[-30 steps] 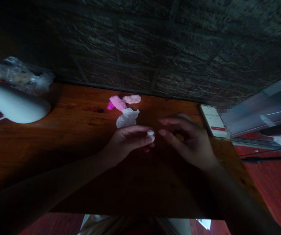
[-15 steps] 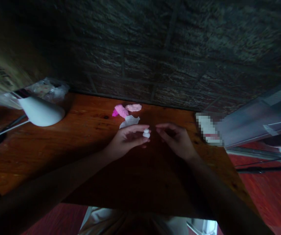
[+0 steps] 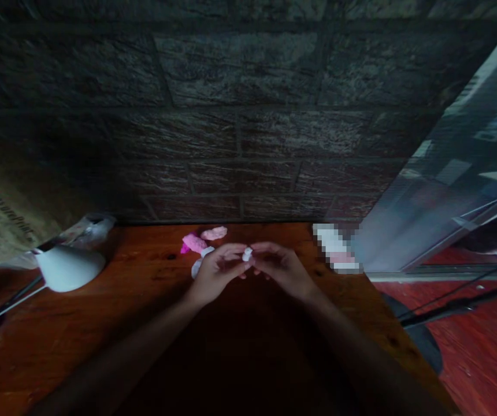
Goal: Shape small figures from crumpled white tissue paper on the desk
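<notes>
Between my two hands is a small white clay figure (image 3: pixel 247 254), shaped like two stacked balls. The thumb and fingers of my left hand (image 3: pixel 218 270) pinch it from the left. From the right, my right hand (image 3: pixel 285 268) has its thumb and fingertips closed against it. A white piece of clay (image 3: pixel 196 268) lies behind my left hand and is partly hidden by it. Further back on the wooden table are a pink clay lump (image 3: pixel 195 242) and a paler pink clay lump (image 3: pixel 214 233).
On the left stands a white cone-shaped lamp base (image 3: pixel 71 268) with a cord, beside a brown paper bag (image 3: pixel 10 202) and crumpled plastic (image 3: pixel 90 228). A blurred-out white object (image 3: pixel 337 249) lies at the right. The stone wall (image 3: pixel 240 133) borders the table (image 3: pixel 144 300).
My right hand has moved left and its fingertips have come onto the white figure. My left hand still holds it. The view has tilted up, showing more wall.
</notes>
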A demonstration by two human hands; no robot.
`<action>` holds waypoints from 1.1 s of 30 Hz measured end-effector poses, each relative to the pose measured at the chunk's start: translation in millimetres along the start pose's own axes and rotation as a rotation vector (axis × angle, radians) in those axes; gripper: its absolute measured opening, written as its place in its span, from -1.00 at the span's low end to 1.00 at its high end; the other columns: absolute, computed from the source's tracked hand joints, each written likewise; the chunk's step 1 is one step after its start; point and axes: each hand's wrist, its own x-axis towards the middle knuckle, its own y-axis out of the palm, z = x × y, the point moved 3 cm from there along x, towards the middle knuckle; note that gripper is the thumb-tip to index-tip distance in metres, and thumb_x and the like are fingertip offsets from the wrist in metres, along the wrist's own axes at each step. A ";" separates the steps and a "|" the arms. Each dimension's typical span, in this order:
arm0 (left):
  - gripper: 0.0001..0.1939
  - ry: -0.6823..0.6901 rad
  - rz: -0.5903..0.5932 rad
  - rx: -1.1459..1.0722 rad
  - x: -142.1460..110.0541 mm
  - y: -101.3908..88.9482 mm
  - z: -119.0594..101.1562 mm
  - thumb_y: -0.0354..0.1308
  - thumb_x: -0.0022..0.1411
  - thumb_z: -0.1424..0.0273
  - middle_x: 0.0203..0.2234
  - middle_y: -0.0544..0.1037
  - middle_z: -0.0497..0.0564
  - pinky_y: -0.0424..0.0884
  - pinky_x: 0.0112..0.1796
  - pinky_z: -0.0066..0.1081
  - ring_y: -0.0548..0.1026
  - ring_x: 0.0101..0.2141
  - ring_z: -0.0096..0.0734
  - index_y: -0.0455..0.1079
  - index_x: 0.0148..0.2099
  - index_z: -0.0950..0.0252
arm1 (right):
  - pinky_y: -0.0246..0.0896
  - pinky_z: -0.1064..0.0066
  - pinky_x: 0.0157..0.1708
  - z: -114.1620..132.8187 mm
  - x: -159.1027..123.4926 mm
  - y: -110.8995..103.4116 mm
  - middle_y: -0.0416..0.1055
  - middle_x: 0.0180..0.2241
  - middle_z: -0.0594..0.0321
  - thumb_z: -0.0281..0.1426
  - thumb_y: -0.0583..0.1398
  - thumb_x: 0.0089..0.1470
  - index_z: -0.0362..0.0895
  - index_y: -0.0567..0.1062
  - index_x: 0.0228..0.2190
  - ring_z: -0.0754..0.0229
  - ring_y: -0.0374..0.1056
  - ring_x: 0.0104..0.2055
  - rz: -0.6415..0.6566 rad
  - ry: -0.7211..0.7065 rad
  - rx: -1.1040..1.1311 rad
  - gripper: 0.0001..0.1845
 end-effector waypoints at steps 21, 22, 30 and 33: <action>-0.64 -0.280 -0.068 -0.199 -21.8 -1.0 19.6 0.40 0.23 0.20 -0.35 0.67 0.04 0.58 -0.45 -0.50 0.66 -0.36 -0.35 0.58 -0.01 0.29 | 0.13 0.51 -0.54 -13.3 -3.9 11.1 0.58 -0.38 0.34 -0.29 0.53 -0.08 -0.06 0.63 -0.17 0.39 0.32 -0.51 -0.009 0.189 0.233 -0.59; -0.65 -0.291 -0.088 -0.210 -23.0 -0.9 20.6 0.41 0.22 0.18 -0.38 0.66 0.02 0.57 -0.47 -0.52 0.65 -0.38 -0.38 0.59 -0.04 0.28 | 0.12 0.51 -0.54 -12.6 -4.8 12.0 0.57 -0.37 0.34 -0.29 0.53 -0.09 -0.06 0.63 -0.18 0.40 0.31 -0.52 -0.013 0.196 0.235 -0.61; -0.69 -0.274 -0.152 -0.182 -25.8 -0.2 22.7 0.44 0.15 0.20 -0.42 0.66 -0.03 0.49 -0.57 -0.57 0.63 -0.45 -0.41 0.61 -0.11 0.25 | 0.10 0.46 -0.50 -11.1 -8.9 16.3 0.53 -0.47 0.34 -0.26 0.51 -0.05 -0.06 0.68 -0.23 0.35 0.30 -0.50 0.003 0.224 0.204 -0.69; -0.72 -0.234 -0.175 -0.144 -25.6 -0.1 19.7 0.43 0.17 0.22 -0.42 0.67 -0.03 0.49 -0.59 -0.58 0.63 -0.47 -0.42 0.59 -0.13 0.27 | 0.12 0.45 -0.47 -14.6 -9.6 17.8 0.55 -0.47 0.33 -0.24 0.52 -0.06 -0.06 0.70 -0.23 0.32 0.34 -0.47 -0.001 0.231 0.202 -0.68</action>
